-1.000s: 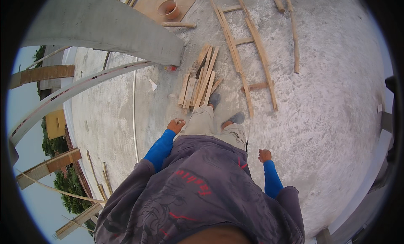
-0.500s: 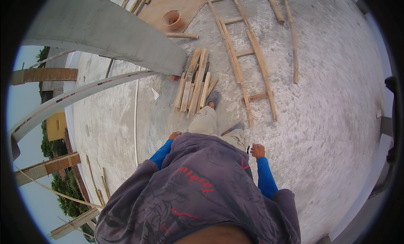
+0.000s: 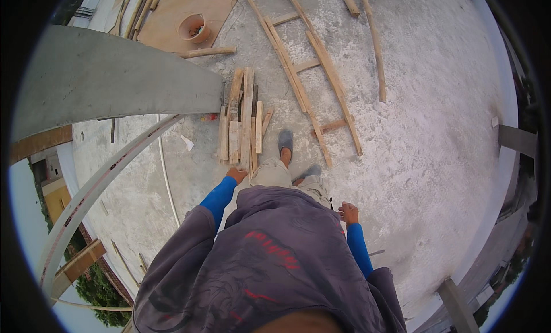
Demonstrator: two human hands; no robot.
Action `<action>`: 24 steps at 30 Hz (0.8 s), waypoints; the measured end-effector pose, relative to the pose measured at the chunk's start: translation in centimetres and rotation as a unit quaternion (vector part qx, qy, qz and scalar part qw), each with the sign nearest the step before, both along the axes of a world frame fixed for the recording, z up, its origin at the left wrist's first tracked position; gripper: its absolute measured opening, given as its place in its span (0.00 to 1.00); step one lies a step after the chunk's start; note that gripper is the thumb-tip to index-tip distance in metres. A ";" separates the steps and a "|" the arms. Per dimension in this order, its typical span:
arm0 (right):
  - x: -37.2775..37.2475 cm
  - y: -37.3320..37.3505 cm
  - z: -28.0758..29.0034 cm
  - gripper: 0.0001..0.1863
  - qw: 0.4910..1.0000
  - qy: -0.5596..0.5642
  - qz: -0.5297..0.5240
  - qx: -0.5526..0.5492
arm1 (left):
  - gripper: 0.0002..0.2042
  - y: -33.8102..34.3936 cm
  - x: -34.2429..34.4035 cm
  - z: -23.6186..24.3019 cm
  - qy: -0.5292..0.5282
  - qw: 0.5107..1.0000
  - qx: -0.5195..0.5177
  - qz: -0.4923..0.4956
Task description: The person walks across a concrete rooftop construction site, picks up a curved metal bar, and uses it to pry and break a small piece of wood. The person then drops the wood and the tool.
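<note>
My left hand (image 3: 237,174) hangs beside my left thigh, just short of the near end of a pile of wooden planks (image 3: 247,115) on the floor. Its fingers are curled in, and no object shows in them. At my right hip, my right hand (image 3: 348,213) hangs with loosely bent fingers, somewhat apart and holding nothing. Blue sleeves cover both forearms. Ahead of my right foot lies a wooden ladder (image 3: 304,65), flat on the concrete.
A grey concrete column (image 3: 126,75) stands at the left, next to a pale curved pipe (image 3: 97,189). Farther off, an orange bucket (image 3: 194,28) sits on a brown sheet (image 3: 158,29). Wooden poles (image 3: 376,52) lie beyond the ladder. A thin white pipe (image 3: 167,178) runs along the floor.
The view has turned, and the column, planks and ladder sit farther left. My left hand has swung forward, out from my side. One foot has shifted; both hands stay without any object in sight.
</note>
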State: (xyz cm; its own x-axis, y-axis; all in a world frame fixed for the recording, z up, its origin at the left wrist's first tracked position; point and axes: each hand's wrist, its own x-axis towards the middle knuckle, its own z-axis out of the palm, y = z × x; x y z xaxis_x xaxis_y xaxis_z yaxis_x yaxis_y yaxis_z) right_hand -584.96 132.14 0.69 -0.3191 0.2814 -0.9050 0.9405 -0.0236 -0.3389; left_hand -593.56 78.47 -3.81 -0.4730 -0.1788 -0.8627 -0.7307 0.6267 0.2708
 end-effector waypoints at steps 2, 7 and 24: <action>-2.9 -1.2 1.6 0.23 0.999 0.034 0.003 0.021 | 0.21 -1.1 -2.7 -0.9 0.046 0.997 0.029 0.062; -7.5 -2.1 3.5 0.24 0.993 0.099 0.013 0.064 | 0.20 -0.9 -10.5 0.6 0.067 0.973 0.100 0.196; -0.5 18.3 -1.3 0.51 0.932 -0.014 -0.363 -0.003 | 0.29 23.4 -15.8 1.0 0.085 0.993 -0.047 -0.061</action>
